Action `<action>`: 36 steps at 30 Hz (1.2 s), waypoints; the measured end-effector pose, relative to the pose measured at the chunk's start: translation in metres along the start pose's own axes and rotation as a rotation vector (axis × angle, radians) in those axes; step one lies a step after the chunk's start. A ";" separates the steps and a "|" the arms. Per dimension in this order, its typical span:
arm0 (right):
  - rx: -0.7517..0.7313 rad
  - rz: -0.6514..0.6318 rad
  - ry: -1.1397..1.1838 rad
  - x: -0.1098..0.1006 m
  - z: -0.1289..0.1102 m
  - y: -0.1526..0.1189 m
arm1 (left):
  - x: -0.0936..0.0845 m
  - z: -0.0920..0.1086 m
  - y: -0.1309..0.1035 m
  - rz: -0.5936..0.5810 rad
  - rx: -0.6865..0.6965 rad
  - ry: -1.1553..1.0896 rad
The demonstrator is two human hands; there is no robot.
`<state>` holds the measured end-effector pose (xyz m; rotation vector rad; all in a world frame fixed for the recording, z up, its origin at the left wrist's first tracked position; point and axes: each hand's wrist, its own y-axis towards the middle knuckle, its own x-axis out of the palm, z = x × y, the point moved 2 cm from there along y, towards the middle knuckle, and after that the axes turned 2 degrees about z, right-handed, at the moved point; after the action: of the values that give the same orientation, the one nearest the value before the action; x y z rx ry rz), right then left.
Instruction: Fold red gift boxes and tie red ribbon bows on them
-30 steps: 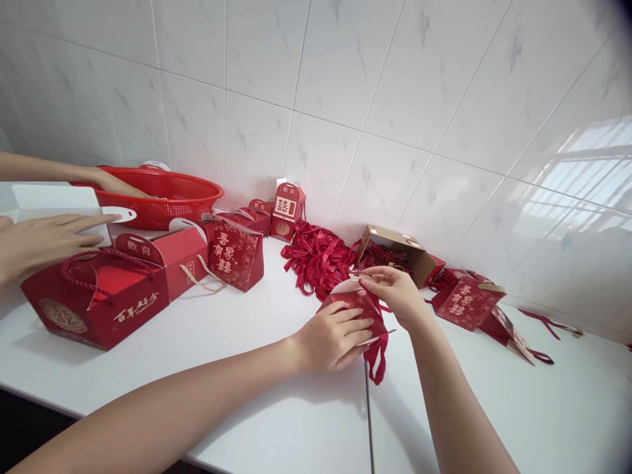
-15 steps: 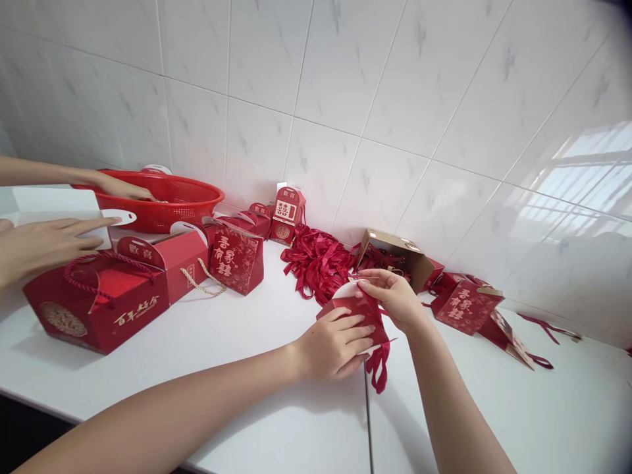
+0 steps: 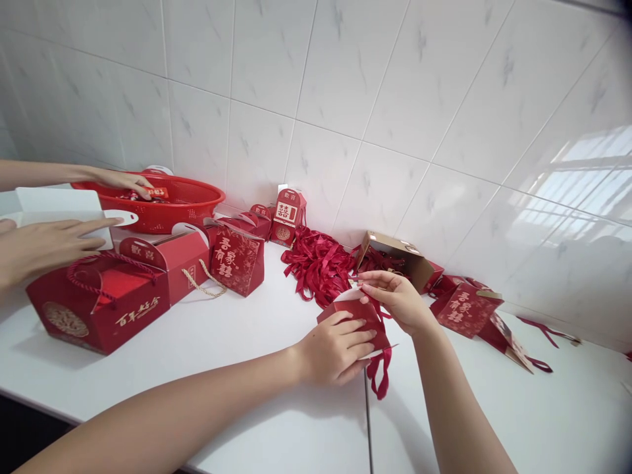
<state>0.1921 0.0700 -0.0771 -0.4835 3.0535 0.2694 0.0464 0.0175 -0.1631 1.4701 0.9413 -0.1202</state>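
A small red paper gift box [image 3: 353, 308] with a white inner flap lies tilted on the white table in front of me. My left hand [image 3: 338, 345] is laid across its side, fingers curved over it and holding it. At the box's upper edge, my right hand [image 3: 390, 296] pinches what looks like a red ribbon [image 3: 379, 378], whose loop hangs below the box; the exact pinch point is partly hidden by the fingers. Just behind is a heap of red ribbons [image 3: 320, 263]. An open brown carton [image 3: 421, 270] with more red ribbons lies on its side close to my right hand.
On the left, a co-worker's hand [image 3: 126, 182] holds a red packet [image 3: 157, 193] in a red plastic basket [image 3: 197, 194]; the other hand [image 3: 44, 247] steadies a white-lined box. Red gift boxes [image 3: 99, 316] line the left and right [image 3: 464, 309]. A tiled wall [image 3: 320, 79] stands behind.
My right hand's fingertips have shifted slightly at the box's top edge; my left hand stays on the box. The co-worker's hand has risen in the basket, and a red packet now shows.
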 end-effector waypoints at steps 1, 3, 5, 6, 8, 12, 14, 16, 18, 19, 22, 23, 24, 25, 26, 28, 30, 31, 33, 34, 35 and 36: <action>0.004 -0.003 0.000 0.000 -0.001 0.000 | -0.001 0.000 0.000 0.010 0.000 -0.004; 0.014 0.011 -0.016 0.000 -0.001 0.000 | -0.002 0.000 0.001 0.025 -0.004 -0.017; 0.021 0.052 -0.045 -0.001 -0.001 0.001 | -0.003 0.000 0.002 0.030 -0.014 -0.047; 0.025 0.074 -0.059 -0.001 -0.001 0.001 | -0.004 -0.001 0.003 0.027 -0.023 -0.069; 0.033 0.113 -0.079 -0.002 -0.001 0.001 | -0.007 -0.004 0.005 0.008 -0.046 -0.131; 0.043 0.155 -0.116 -0.006 -0.008 -0.002 | -0.020 -0.020 0.011 -0.134 -0.081 -0.289; 0.027 0.201 -0.158 -0.009 -0.016 -0.006 | -0.032 -0.032 0.012 -0.205 -0.123 -0.350; 0.000 0.256 -0.185 -0.013 -0.026 -0.011 | -0.046 -0.045 0.012 -0.239 -0.207 -0.382; -0.036 0.293 -0.174 -0.018 -0.036 -0.018 | -0.061 -0.059 0.009 -0.266 -0.309 -0.403; -0.063 0.311 -0.158 -0.020 -0.041 -0.022 | -0.067 -0.065 0.007 -0.281 -0.357 -0.417; -0.179 0.393 -0.114 -0.029 -0.056 -0.036 | -0.081 -0.078 0.001 -0.273 -0.515 -0.520; -0.230 0.425 -0.089 -0.032 -0.061 -0.041 | -0.084 -0.081 -0.002 -0.243 -0.600 -0.586; -0.287 0.457 -0.059 -0.035 -0.065 -0.046 | -0.086 -0.084 -0.005 -0.201 -0.700 -0.651; -0.347 0.491 -0.024 -0.037 -0.070 -0.051 | -0.088 -0.086 -0.009 -0.155 -0.802 -0.706; -0.406 0.524 0.010 -0.039 -0.074 -0.056 | -0.088 -0.086 -0.013 -0.112 -0.898 -0.745; -0.509 0.600 0.061 -0.041 -0.082 -0.067 | -0.089 -0.084 -0.022 -0.058 -1.033 -0.774; -0.584 0.658 0.086 -0.040 -0.088 -0.077 | -0.089 -0.078 -0.028 -0.060 -1.107 -0.797; -0.613 0.672 0.088 -0.039 -0.091 -0.082 | -0.088 -0.074 -0.031 -0.076 -1.138 -0.823; -0.659 0.689 0.077 -0.036 -0.096 -0.090 | -0.084 -0.064 -0.032 -0.124 -1.186 -0.886; -0.679 0.695 0.066 -0.035 -0.097 -0.093 | -0.083 -0.058 -0.032 -0.148 -1.207 -0.919; -0.692 0.700 0.057 -0.034 -0.098 -0.095 | -0.081 -0.052 -0.031 -0.169 -1.227 -0.951; -0.697 0.704 0.054 -0.034 -0.099 -0.095 | -0.079 -0.047 -0.030 -0.188 -1.248 -0.983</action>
<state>0.2526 -0.0265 0.0069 0.6220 2.9666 1.3602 -0.0448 0.0166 -0.1308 0.0650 0.1785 -0.2893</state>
